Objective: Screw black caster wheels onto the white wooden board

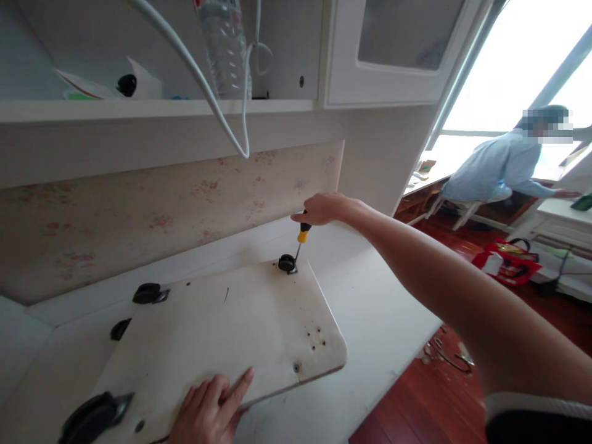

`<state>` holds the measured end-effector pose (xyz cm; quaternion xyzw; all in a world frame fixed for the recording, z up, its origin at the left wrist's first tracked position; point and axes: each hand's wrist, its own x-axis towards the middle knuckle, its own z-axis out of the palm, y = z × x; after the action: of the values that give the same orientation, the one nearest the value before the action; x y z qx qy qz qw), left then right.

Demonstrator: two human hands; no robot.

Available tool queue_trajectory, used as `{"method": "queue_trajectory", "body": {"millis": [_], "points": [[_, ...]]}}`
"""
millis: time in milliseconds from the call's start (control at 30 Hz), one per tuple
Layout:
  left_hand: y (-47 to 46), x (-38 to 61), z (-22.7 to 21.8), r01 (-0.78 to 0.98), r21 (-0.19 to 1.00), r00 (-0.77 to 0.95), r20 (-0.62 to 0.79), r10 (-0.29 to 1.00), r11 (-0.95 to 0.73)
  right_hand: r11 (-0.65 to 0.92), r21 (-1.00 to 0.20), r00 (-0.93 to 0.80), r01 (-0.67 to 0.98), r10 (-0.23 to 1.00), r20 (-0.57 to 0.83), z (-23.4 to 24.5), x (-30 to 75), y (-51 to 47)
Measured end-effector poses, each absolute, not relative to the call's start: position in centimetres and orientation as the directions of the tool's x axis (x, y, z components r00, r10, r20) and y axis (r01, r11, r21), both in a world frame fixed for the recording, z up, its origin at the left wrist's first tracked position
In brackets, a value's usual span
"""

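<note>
My right hand (pixel 322 208) is wrapped round the handle of a black and yellow screwdriver (pixel 303 237). Its shaft slants down to the mounting plate of a black caster wheel (pixel 287 263) at the far right corner of a white board (pixel 222 333). Along the near edge, my left hand (pixel 213 404) rests on the board, index finger stretched out and the other fingers loosely bent, holding nothing. Two more caster wheels, one at the far left (pixel 147 293) and one at the near left (pixel 90 419), sit on the board. Several screw holes show near its right end.
A loose black caster (pixel 120 329) lies left of the board on the white desk (pixel 370 302). Above hang a white cable (pixel 198 74) and a shelf with a plastic bottle (pixel 224 49). A person (pixel 499 160) sits at right, near a red bag (pixel 506 262).
</note>
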<state>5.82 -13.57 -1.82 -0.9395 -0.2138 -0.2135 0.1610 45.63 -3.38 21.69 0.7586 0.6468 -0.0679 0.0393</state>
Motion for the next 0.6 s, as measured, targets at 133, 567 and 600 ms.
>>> {"method": "queue_trajectory", "body": {"millis": [133, 567, 600], "points": [[-14.03, 6.06, -1.53, 0.504, -0.142, 0.799, 0.451, 0.398, -0.852, -0.119, -0.044, 0.111, 0.992, 0.983, -0.145, 21.46, 45.71, -3.23], [-14.47, 6.26, -0.96, 0.507, -0.041, 0.800, 0.393, 0.452, -0.861, -0.134, 0.025, 0.135, 0.991, 0.988, -0.071, 21.30, 45.02, -2.80], [-14.45, 6.28, -0.94, 0.507, -0.044, 0.801, 0.393, 0.452, -0.861, -0.120, 0.010, 0.120, 0.993, 0.990, -0.079, 21.25, 45.03, -2.81]]}}
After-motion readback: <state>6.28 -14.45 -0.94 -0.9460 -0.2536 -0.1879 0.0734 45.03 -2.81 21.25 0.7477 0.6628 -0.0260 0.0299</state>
